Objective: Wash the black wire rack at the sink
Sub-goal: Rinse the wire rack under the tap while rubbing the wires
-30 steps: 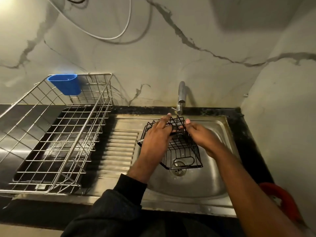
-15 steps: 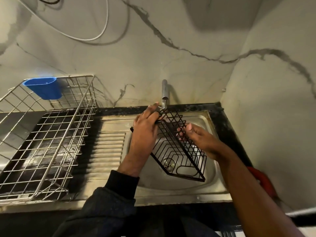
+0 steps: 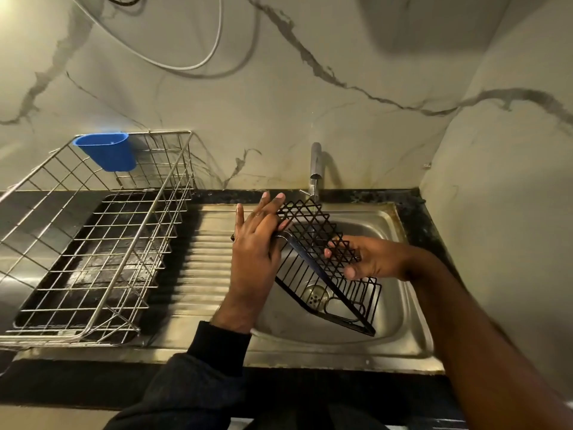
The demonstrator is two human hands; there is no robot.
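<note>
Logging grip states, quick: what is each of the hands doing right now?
Left hand: holds the black wire rack at its upper left edge, over the sink.
Right hand: grips the rack's diamond-mesh side, fingers curled through it.

This was a home kitchen: a steel sink [image 3: 412, 342] with a tap [image 3: 315, 164], a wire dish drainer [image 3: 93, 243] alongside, and marble-patterned wall tiles [image 3: 279, 103] behind.
</note>
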